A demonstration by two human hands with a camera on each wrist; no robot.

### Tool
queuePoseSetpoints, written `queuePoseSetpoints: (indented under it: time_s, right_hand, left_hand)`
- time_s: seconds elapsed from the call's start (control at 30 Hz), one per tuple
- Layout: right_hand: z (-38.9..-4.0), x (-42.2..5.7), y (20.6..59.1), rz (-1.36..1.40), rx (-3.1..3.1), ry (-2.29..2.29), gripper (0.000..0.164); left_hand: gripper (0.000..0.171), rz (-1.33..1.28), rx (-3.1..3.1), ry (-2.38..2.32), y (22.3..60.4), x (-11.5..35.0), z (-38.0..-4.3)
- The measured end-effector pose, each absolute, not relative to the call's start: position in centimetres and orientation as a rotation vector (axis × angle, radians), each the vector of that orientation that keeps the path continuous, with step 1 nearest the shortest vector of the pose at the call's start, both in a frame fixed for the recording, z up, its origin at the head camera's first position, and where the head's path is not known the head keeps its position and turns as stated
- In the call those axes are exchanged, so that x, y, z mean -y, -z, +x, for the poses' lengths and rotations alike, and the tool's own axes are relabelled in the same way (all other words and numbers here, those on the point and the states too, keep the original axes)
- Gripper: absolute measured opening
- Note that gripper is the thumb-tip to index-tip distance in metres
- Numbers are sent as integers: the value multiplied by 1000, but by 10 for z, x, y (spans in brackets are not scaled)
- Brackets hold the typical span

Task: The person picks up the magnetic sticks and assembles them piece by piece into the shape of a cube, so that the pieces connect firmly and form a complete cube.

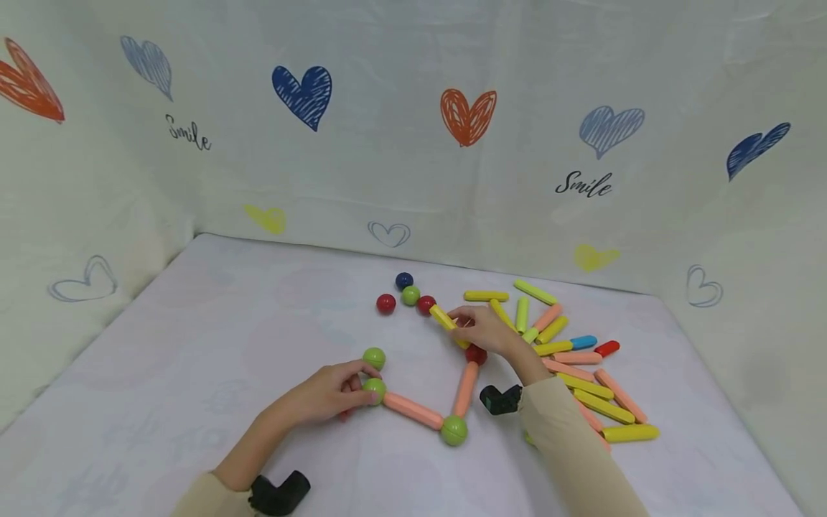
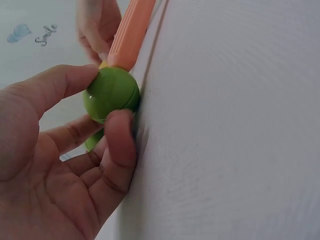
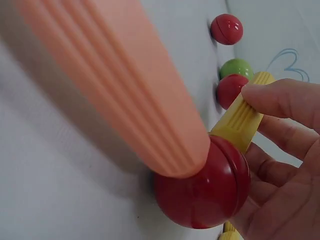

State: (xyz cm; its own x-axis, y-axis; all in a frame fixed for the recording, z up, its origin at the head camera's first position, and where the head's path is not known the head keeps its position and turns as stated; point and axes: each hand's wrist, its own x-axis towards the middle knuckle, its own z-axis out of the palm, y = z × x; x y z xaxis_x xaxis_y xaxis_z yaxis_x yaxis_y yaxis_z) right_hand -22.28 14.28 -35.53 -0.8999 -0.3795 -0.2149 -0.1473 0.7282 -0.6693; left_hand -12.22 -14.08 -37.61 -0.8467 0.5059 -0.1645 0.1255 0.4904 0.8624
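Observation:
My left hand [image 1: 328, 393] pinches a green ball [image 1: 375, 391] at the left end of a salmon stick [image 1: 413, 411]. In the left wrist view its thumb and fingers lie around the green ball [image 2: 111, 95]. Another green ball [image 1: 374, 357] sits just beyond these fingers. The salmon stick runs to a green corner ball [image 1: 454, 430], from which a second salmon stick [image 1: 466, 388] rises to a red ball [image 1: 476, 355]. My right hand [image 1: 486, 332] grips a yellow stick [image 1: 446, 320]; in the right wrist view the yellow stick [image 3: 239, 120] meets the red ball [image 3: 202, 192].
Beyond the right hand lie two red balls, one at the left [image 1: 385, 304], a green ball [image 1: 410, 295] and a dark blue ball [image 1: 404, 281]. Several yellow, salmon and other sticks [image 1: 604, 406] spread over the right side of the white table [image 1: 194, 345]. A heart-printed cloth [image 1: 388, 165] hangs behind.

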Motion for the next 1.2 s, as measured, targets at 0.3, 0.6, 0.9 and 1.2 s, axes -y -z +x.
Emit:
queuePoseSetpoints:
  time_s: [0.3, 0.6, 0.9, 1.2]
  right_hand:
    - [-192, -160, 370, -246, -2570, 1118, 38]
    - [-153, -159, 376, -193, -2571, 1237, 37]
    - [-140, -153, 380, -230, -2591, 1237, 39]
    - [-146, -151, 384, -125, -2671, 1253, 38]
  left_hand:
    - [30, 472, -2525, -1243, 379, 138, -124]
    - [30, 326, -2532, -1225, 382, 138, -128]
    - [35, 275, -2498, -1144, 378, 137, -145]
    - [37, 272, -2489, -1117, 371, 132, -171]
